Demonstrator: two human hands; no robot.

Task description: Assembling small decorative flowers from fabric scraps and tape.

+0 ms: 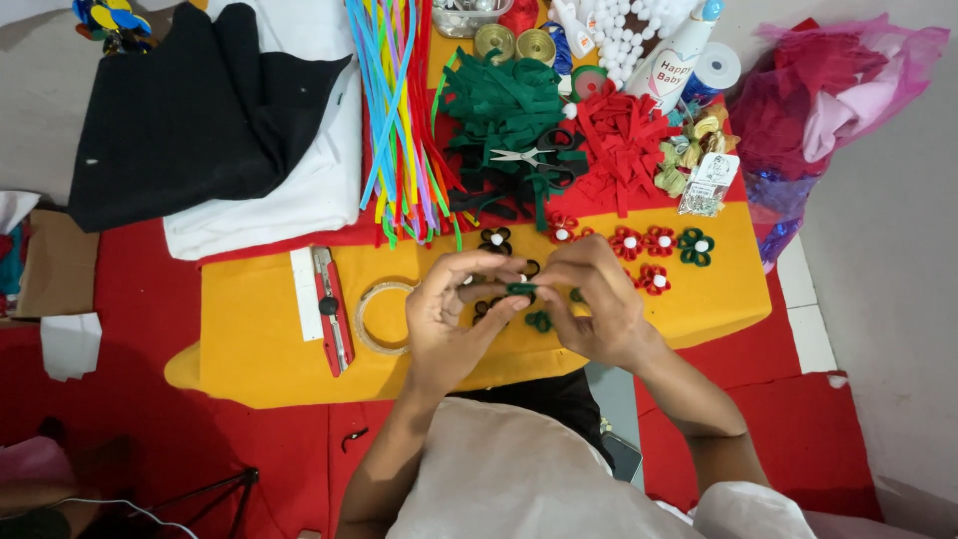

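Both hands meet over the middle of the yellow felt sheet (249, 339), which serves as the landmark here. The left hand (449, 314) and the right hand (599, 304) pinch a small dark green felt strip (521, 288) between them, the fingers of each hand narrowed onto its ends, so the strip sits just above the sheet's centre, between the two thumbs. Under the hands, on the sheet, lie a few dark felt loops (539, 321), partly hidden. Toward the sheet's far right part sit finished red felt flowers (644, 243) with white centres, and beside them a green felt flower (696, 246); a black felt flower (495, 240) lies just beyond the left hand's fingers. On the sheet's left part rest a clear tape ring (371, 317), a red utility knife (332, 309) and a white strip (304, 279) beside the knife. Beyond the sheet's far edge are a heap of green felt strips (504, 105) with scissors (534, 155) on it, a heap of red felt strips (624, 140), and a bundle of coloured pipe cleaners (399, 110). Further left of those lies black cloth (190, 110) on white cloth (299, 195). Off the sheet's right end sits a pink plastic bag (828, 90)
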